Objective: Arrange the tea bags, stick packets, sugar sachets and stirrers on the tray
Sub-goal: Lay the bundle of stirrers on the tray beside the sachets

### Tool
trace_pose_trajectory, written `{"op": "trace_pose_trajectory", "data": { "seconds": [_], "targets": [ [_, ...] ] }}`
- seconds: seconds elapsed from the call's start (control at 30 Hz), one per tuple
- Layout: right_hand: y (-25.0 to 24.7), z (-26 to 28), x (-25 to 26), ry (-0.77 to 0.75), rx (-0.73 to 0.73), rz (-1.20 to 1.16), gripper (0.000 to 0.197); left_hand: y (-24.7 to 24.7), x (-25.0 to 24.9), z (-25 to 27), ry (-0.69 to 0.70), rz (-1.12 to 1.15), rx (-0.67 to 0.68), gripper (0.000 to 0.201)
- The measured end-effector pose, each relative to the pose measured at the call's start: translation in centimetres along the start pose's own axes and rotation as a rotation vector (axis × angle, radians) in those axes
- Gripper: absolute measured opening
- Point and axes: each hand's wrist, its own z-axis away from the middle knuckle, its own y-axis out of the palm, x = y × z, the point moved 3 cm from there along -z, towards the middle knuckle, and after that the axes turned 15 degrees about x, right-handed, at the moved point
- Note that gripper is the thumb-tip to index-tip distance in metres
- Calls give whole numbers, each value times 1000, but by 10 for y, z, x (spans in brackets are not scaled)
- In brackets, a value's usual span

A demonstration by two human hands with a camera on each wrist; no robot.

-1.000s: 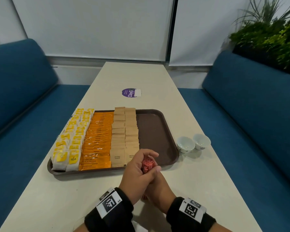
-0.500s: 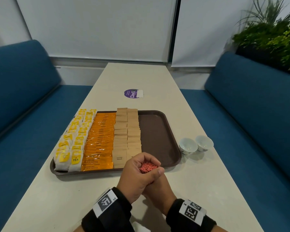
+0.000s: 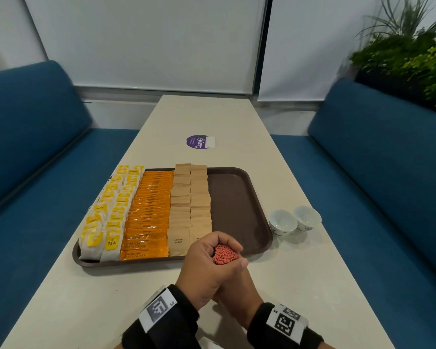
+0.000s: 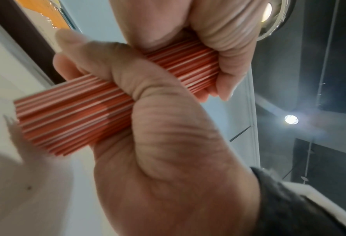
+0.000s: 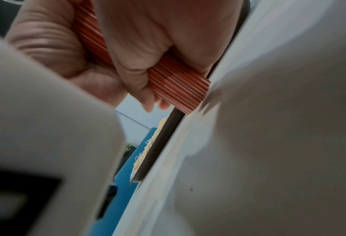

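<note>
A bundle of red stirrers (image 3: 224, 255) stands upright just in front of the brown tray (image 3: 234, 205). My left hand (image 3: 207, 270) grips its top and my right hand (image 3: 237, 290) grips it lower down, mostly hidden under the left. In the wrist views the stirrers (image 4: 66, 115) (image 5: 178, 89) have their lower end at the table top. On the tray lie rows of yellow tea bags (image 3: 111, 210), orange stick packets (image 3: 149, 210) and brown sugar sachets (image 3: 190, 202). The tray's right strip is bare.
Two small white cups (image 3: 282, 221) (image 3: 307, 217) stand on the table right of the tray. A purple sticker (image 3: 198, 141) lies beyond it. Blue sofas (image 3: 375, 172) flank the table, and a plant (image 3: 408, 59) is at the back right.
The stirrer tips stood above my left fist a second ago and now sit lower inside it. Both hands keep their grip in the same place.
</note>
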Motion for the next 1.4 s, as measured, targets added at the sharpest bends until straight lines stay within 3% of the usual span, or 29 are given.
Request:
{"op": "trace_pose_trajectory", "data": {
  "seconds": [0.1,0.27,0.5,0.67,0.77,0.83,0.93,1.17,1.37,1.4],
  "targets": [
    [2,-1,-5,70,58,0,15,0,5,0,-20,4,-8,24],
    [-6,8,-10,163,127,-268,41,-3,8,-3,-76,-20,-34,21],
    [-42,7,10,136,133,-523,14,-17,-20,-41,-243,186,6,7],
    [-76,-14,19,190,137,-586,8,-21,-34,-87,-303,233,27,19],
    [-96,-42,14,250,95,-625,12,-30,-28,-114,-358,326,-30,32],
    [-111,-65,7,310,47,-636,20,-36,-19,-124,-420,317,-72,37],
    [-126,-93,-4,442,22,-623,25,-44,0,-129,-501,320,-103,25],
    [-130,-139,-33,663,143,-437,45,-51,28,-145,-621,271,-25,32],
    [-126,-160,-40,711,188,-339,39,-64,42,-169,-694,181,-47,17],
    [-126,-162,-42,712,196,-294,34,-65,42,-169,-712,174,-47,22]
  ]
}}
